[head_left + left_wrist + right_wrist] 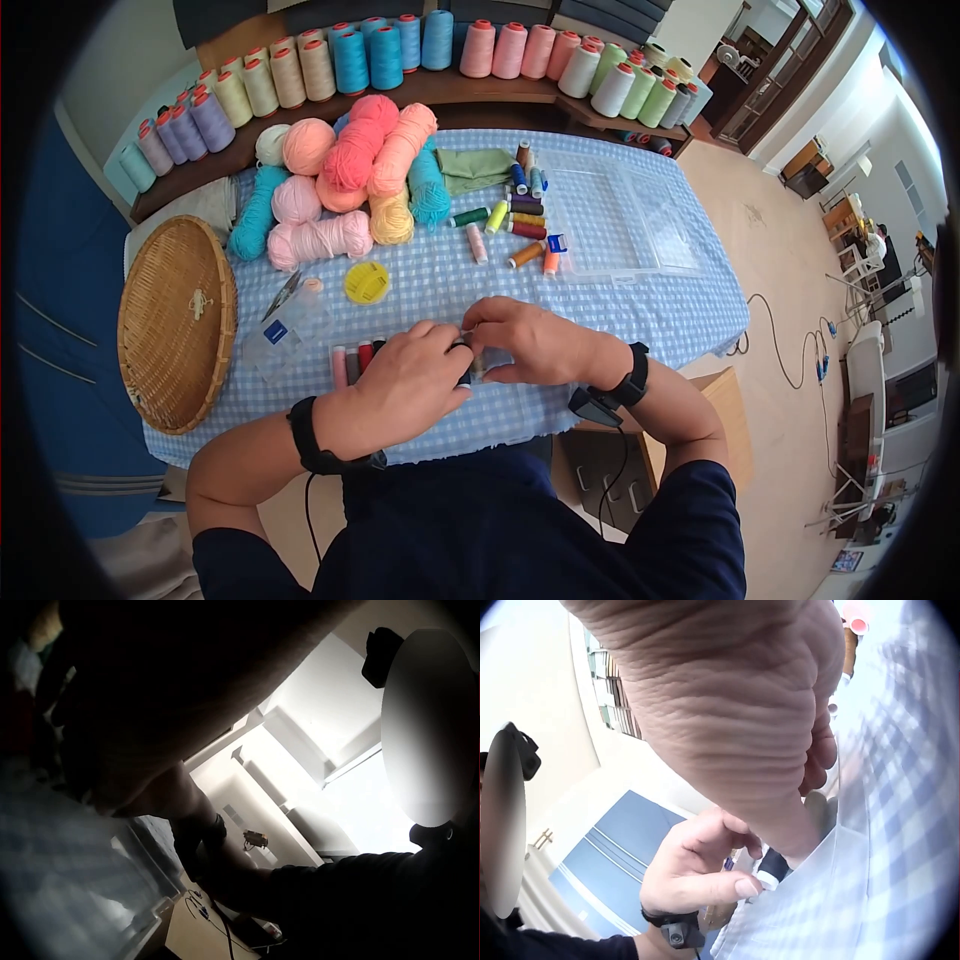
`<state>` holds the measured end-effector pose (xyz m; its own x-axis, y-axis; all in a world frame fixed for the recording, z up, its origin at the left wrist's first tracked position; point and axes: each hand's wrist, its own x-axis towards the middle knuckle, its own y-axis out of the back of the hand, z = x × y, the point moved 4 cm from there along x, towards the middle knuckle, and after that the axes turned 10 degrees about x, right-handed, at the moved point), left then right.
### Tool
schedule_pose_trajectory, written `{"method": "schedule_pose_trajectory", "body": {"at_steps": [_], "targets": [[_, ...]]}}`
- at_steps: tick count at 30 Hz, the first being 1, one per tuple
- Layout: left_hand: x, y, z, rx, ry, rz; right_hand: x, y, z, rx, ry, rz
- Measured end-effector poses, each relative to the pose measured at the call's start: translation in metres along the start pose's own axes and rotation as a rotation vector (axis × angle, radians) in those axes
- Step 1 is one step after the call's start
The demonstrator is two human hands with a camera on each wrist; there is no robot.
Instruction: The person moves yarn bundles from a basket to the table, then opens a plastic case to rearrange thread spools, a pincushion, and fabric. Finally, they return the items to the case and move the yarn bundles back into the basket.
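Both hands meet over a clear plastic box [847, 817] at the table's near side. My left hand [412, 372] curls its thumb and fingers around a dark thread spool [774, 867] with a white end. Close beside it, my right hand [530, 342] holds an olive-tan thread spool [478, 364] between thumb and fingers, mostly covered by the hand. Left of the hands stand a pink spool [340, 366] and a red spool [365, 353] in a row, partly hidden by the left hand. The left wrist view is very dark around the left hand.
Loose thread spools [526, 229] lie beyond the hands, near a large clear case [625, 225]. Yarn balls [350, 160] pile at the back left. A wicker tray [170, 340], scissors [283, 295], a yellow round case [367, 283] and a small clear box [265, 355] are leftward.
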<state>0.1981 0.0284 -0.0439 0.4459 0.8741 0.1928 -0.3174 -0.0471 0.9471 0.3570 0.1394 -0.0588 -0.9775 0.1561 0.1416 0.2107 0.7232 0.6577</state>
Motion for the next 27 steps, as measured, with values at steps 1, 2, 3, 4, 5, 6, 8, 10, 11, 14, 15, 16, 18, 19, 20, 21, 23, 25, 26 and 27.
{"method": "schedule_pose_trajectory", "body": {"at_steps": [1,2,3,4,5,6,8,10,11,14,15,16,18,19,20,21,23,25,26,27], "targets": [[0.000,0.001,-0.002,0.000,0.002,0.003,0.000,0.000,0.000,0.026,0.017,0.001],[0.001,0.001,-0.004,-0.016,0.009,-0.023,0.001,0.003,-0.001,0.025,0.018,-0.001],[0.002,0.000,-0.006,-0.032,0.015,-0.048,0.001,0.008,-0.002,0.048,0.019,-0.019],[0.003,-0.002,-0.007,-0.031,0.015,-0.047,0.001,0.014,-0.001,0.071,0.019,-0.036],[0.004,-0.005,-0.010,-0.038,0.020,-0.030,0.000,0.019,0.004,0.069,0.018,-0.035],[0.005,-0.007,-0.012,-0.046,0.024,-0.014,-0.003,0.029,0.011,-0.080,0.032,0.087],[0.007,-0.007,-0.009,-0.022,0.029,-0.016,-0.008,0.048,0.022,-0.228,0.044,0.207],[0.008,-0.004,-0.008,0.004,0.032,-0.023,-0.011,0.068,0.033,-0.524,-0.085,0.349],[0.010,-0.001,-0.008,-0.004,0.029,-0.030,-0.010,0.071,0.041,-0.521,-0.088,0.352],[0.029,0.005,-0.014,0.008,0.039,-0.015,-0.007,0.073,0.059,-0.715,-0.157,0.307],[0.039,0.007,-0.018,0.026,0.059,0.010,-0.003,0.071,0.061,-0.757,-0.195,0.265],[0.051,0.005,-0.024,0.026,0.061,0.011,0.000,0.070,0.063,-0.798,-0.231,0.220],[0.077,-0.001,-0.043,0.113,0.080,0.245,0.005,0.069,0.058,-0.820,-0.211,0.228],[0.089,-0.007,-0.055,0.114,0.087,0.247,0.007,0.070,0.053,-0.844,-0.195,0.241],[0.102,-0.014,-0.069,0.134,0.139,0.213,0.008,0.070,0.048,-0.844,-0.192,0.237],[0.112,-0.021,-0.080,0.152,0.189,0.180,0.007,0.070,0.041,-0.871,-0.179,0.242],[0.123,-0.030,-0.093,0.154,0.209,0.167,0.004,0.069,0.039,-0.903,-0.167,0.242],[0.128,-0.036,-0.097,0.157,0.215,0.143,0.000,0.063,0.051,-0.852,-0.238,0.213],[0.130,-0.036,-0.097,0.142,0.222,0.130,-0.002,0.063,0.055,-0.852,-0.244,0.217],[0.131,-0.036,-0.098,0.127,0.232,0.116,-0.003,0.062,0.058,-0.840,-0.240,0.201]]}}
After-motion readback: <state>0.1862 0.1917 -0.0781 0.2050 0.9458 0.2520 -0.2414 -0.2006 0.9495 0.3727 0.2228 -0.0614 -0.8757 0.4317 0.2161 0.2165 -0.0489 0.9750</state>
